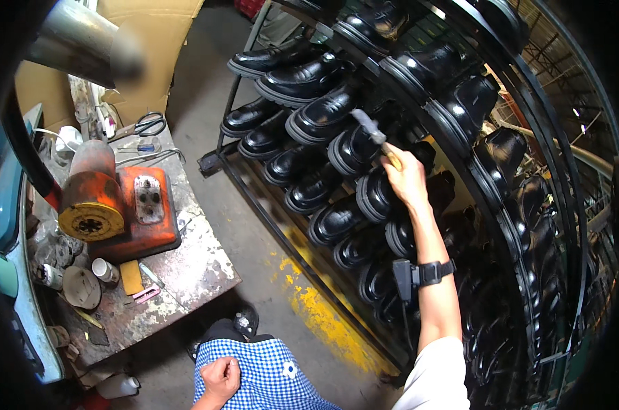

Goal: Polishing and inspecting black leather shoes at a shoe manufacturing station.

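Observation:
My right hand (406, 179) is stretched out to the rack, its fingers wrapped around the yellowish handle of a small brush (369, 126) with a pale grey head. The brush head lies over the upper of a glossy black shoe (354, 149); whether it touches the leather I cannot tell. Beside it on the same shelf sits another black shoe (321, 116), with one more shoe (376, 193) just below the hand. In front of my blue checked apron (262, 362), my left hand (219, 380) is curled into a fist, with nothing visible in it.
Several rows of black shoes fill the metal rack (282, 244), whose upper shelf bars (460, 160) curve past my right arm. At the left, a worn workbench (207, 263) carries an orange machine (145, 205), scissors (149, 124), a white cup (105, 270) and a pink cutter (146, 294).

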### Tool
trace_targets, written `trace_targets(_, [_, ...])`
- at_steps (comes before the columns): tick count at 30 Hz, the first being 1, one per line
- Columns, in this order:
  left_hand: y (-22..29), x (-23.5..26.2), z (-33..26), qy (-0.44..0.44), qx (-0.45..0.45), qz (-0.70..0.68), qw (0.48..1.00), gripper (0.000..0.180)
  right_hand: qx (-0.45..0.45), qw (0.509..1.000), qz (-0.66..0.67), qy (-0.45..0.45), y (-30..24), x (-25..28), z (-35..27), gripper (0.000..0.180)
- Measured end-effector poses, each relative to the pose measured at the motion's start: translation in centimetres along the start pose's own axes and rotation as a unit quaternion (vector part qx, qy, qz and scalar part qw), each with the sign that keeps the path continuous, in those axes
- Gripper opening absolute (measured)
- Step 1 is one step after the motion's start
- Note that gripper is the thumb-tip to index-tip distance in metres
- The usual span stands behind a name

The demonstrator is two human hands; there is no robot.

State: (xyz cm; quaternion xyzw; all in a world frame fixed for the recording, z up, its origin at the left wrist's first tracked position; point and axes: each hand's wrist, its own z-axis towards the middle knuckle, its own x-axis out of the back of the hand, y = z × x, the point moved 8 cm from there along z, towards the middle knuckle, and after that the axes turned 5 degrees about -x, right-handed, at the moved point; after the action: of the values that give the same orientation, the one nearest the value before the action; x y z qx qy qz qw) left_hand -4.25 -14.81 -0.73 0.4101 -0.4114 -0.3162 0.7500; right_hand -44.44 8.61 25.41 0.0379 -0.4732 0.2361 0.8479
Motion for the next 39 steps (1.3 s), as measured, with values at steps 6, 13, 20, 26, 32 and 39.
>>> trace_targets(6, [-0.1,0.4,0.2,0.01,0.006,0.018,1.0,0.011,0.091,0.981,-0.124,-0.119,-6.1,-6.9,-0.9,0.08])
trace_targets(13, [-0.8,0.7,0.0,0.01,0.02,-0.007,1.0,0.012,0.065,0.942,-0.293,-0.15,-5.9,-7.7,-0.1,0.094])
trace_targets(20, [-0.7,1.6,-0.1,0.024,0.025,0.001,0.999,0.011,0.013,0.976,-0.207,-0.073,-4.7,-6.0,-0.2,0.089])
trace_targets(26, [-0.7,1.7,0.0,0.025,0.011,0.001,1.0,0.012,-0.004,0.982,-0.182,-0.052,-6.8,-5.4,-2.9,0.088])
trace_targets(32, [-0.6,1.1,-0.1,0.014,0.008,-0.001,1.0,0.012,-0.023,0.971,-0.223,-0.08,-7.7,-8.0,-2.6,0.083])
trace_targets(39, [-0.9,1.3,-0.4,0.021,0.021,0.008,1.0,0.011,-0.161,0.94,0.3,0.028,-9.8,-9.4,-4.6,0.023])
